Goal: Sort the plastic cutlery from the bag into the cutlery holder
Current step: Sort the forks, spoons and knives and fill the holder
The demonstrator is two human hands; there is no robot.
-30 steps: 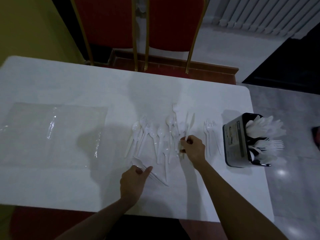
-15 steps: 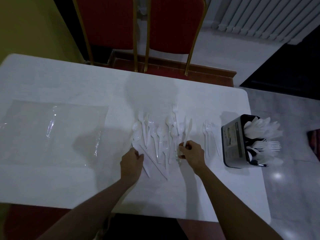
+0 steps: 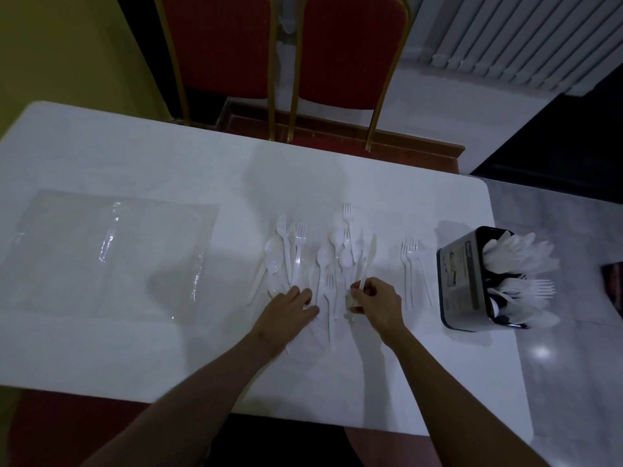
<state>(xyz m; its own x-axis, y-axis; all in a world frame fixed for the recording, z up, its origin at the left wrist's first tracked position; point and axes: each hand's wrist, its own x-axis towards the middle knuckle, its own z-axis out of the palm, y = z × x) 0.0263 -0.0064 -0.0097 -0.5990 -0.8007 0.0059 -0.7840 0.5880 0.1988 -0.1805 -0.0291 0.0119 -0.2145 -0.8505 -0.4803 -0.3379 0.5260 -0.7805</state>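
Note:
Several white plastic forks, spoons and knives (image 3: 323, 257) lie spread on the white table (image 3: 135, 156). My left hand (image 3: 290, 311) rests flat on the near ends of the left handles, fingers apart. My right hand (image 3: 377, 303) pinches the handle of a white knife (image 3: 367, 259) and holds more cutlery handles. A small row of forks (image 3: 413, 264) lies apart to the right. The black cutlery holder (image 3: 463, 284) stands at the table's right edge, with knives, forks and spoons sticking out. The clear plastic bag (image 3: 108, 254) lies flat at the left.
Two red chairs with gold frames (image 3: 283, 55) stand behind the table's far edge. A white radiator (image 3: 526, 42) is at the back right. The grey floor lies beyond the table's right edge, close to the holder.
My left hand has moved up and right from the near cutlery onto the handle ends of the pile. My right hand has stayed on the knife handle.

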